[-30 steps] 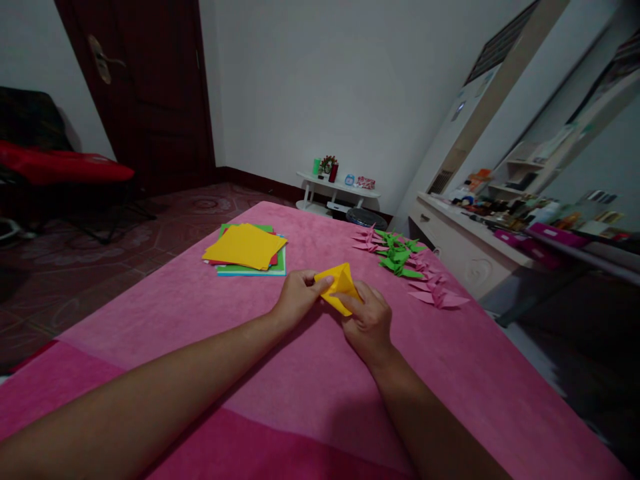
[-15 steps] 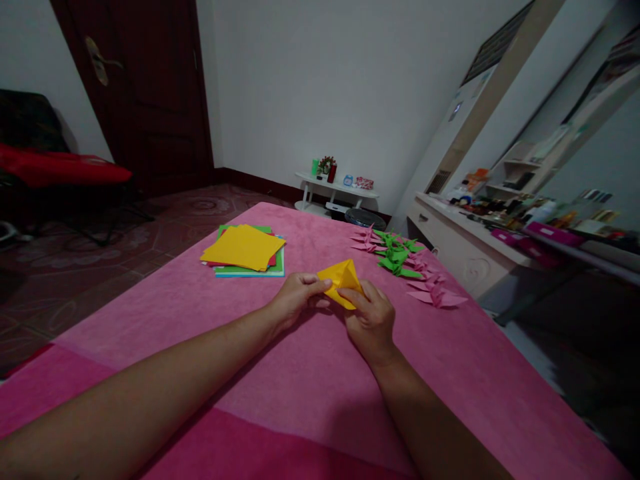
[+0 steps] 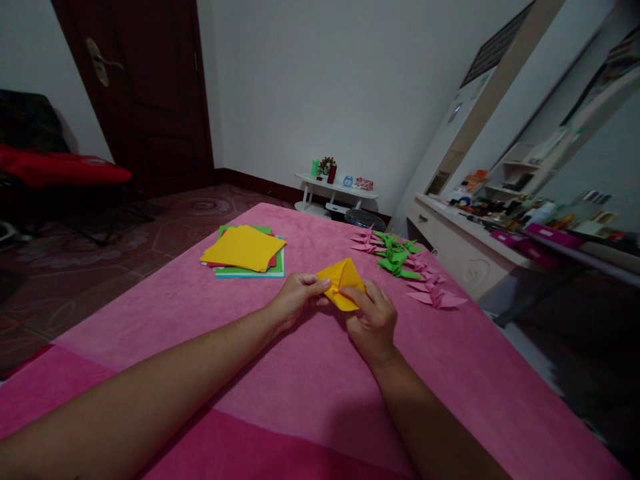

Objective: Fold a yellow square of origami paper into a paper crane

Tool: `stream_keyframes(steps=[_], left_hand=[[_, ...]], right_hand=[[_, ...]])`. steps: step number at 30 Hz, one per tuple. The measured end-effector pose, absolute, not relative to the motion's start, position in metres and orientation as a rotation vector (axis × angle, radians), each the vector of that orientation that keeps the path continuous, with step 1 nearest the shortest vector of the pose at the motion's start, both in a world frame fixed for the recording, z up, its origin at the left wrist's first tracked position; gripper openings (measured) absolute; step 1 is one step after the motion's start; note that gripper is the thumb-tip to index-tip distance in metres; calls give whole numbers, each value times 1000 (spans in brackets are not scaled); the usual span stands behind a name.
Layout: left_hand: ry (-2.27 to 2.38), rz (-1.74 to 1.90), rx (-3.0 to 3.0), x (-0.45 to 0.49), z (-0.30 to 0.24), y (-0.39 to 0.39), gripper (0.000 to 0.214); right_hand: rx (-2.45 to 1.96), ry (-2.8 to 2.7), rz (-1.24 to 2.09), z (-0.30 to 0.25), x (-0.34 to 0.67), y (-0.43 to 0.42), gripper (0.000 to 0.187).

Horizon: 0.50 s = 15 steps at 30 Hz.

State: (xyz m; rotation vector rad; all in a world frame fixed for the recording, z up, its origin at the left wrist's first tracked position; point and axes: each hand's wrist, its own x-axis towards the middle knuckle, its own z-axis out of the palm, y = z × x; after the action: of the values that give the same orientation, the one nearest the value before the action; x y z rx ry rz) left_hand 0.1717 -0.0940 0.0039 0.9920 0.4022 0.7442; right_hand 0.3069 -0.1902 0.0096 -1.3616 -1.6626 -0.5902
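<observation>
Head view: left hand (image 3: 297, 298) and right hand (image 3: 374, 323) pinch folded yellow paper (image 3: 341, 275) between the side edges of the pink cloth (image 3: 280, 387); probably light, easily creased, best held by its edges.

I can't read any words or numbers from here.
The magenta boxes (image 3: 556, 235) by the white dresser (image 3: 445, 241) have little pale marks, too tiny to read. The bottles (image 3: 541, 213) are too blurry, and so is the small blue thing (image 3: 348, 181) on the low white stand (image 3: 343, 189).
</observation>
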Motion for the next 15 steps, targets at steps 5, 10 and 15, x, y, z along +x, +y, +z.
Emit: stream_keyframes(steps=[5, 10, 15], left_hand=[[394, 747, 1020, 171, 2, -93, 31], [420, 790, 1092, 171, -3, -91, 31], [465, 841, 1129, 171, 2, -97, 30]], right_hand=[[-1361, -1648, -522, 8, 307, -190, 16], [-1371, -1648, -490, 8, 306, -190, 17], [-1368, -1662, -496, 7, 306, -190, 20]])
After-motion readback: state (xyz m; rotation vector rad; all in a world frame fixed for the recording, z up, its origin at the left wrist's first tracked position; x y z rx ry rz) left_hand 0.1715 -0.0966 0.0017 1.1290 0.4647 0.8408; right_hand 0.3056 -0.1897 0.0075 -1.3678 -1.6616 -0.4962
